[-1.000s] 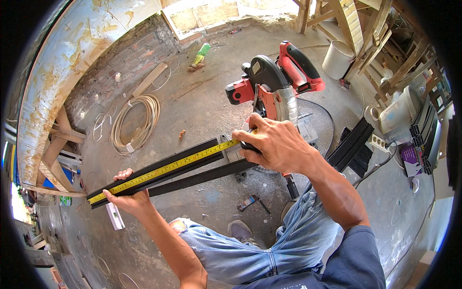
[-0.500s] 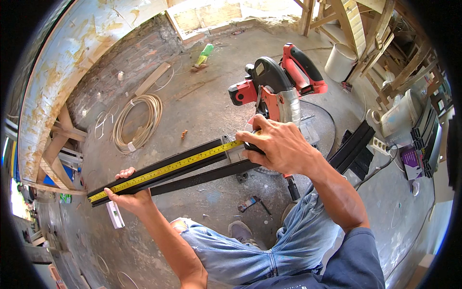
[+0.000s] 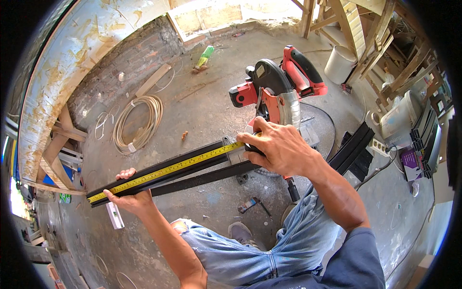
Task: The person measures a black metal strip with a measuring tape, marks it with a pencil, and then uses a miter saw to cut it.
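A yellow measuring tape blade [image 3: 175,166] is stretched along a long black profile bar [image 3: 159,169]. My left hand [image 3: 132,196] wraps round the far left end of the bar, its thumb pressing on the blade. In my right hand [image 3: 281,147] is the tape measure case [image 3: 253,144], partly covered by the fingers, at the bar's right end. Just beyond that hand stands a red and black miter saw [image 3: 274,82]. A second black strip [image 3: 202,179] lies below the bar, running toward the saw base.
A coil of beige cable [image 3: 139,123] and a wooden board [image 3: 153,79] lie on the floor at far left. More black profiles [image 3: 351,150] lie at right, near a power strip [image 3: 379,147]. A brush [image 3: 249,204] rests by my shoe [image 3: 240,232]. White buckets [image 3: 340,62] stand farther back.
Almost nothing differs. Both hands keep their grip, with the blade still stretched along the bar; the view has shifted very slightly.
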A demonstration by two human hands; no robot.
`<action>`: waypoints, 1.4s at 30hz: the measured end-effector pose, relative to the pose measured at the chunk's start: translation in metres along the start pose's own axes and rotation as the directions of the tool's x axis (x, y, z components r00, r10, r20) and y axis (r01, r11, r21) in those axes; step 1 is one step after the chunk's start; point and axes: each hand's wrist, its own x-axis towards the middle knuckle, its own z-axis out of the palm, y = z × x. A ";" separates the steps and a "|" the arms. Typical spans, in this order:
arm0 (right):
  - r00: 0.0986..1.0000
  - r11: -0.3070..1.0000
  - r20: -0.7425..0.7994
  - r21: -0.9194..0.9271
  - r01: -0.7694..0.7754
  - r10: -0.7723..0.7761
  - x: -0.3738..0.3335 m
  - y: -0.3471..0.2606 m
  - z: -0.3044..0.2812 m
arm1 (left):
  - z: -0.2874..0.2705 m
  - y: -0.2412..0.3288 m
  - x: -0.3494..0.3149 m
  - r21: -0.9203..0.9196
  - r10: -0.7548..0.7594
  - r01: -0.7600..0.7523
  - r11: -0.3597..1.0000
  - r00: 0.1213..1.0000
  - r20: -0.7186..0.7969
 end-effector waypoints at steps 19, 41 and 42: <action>0.940 0.916 0.275 0.287 -0.281 0.202 -0.130 0.030 0.184 | -0.023 0.031 0.001 0.051 0.120 -0.113 0.992 0.976 -0.182; 0.989 0.981 -0.027 -0.134 0.139 -0.144 -0.014 0.042 0.311 | -0.004 0.011 -0.016 0.153 0.150 -0.090 0.984 0.883 -0.445; 0.989 0.978 -0.012 -0.152 0.146 -0.149 -0.015 0.039 0.317 | -0.005 0.011 -0.016 0.160 0.153 -0.090 0.983 0.883 -0.444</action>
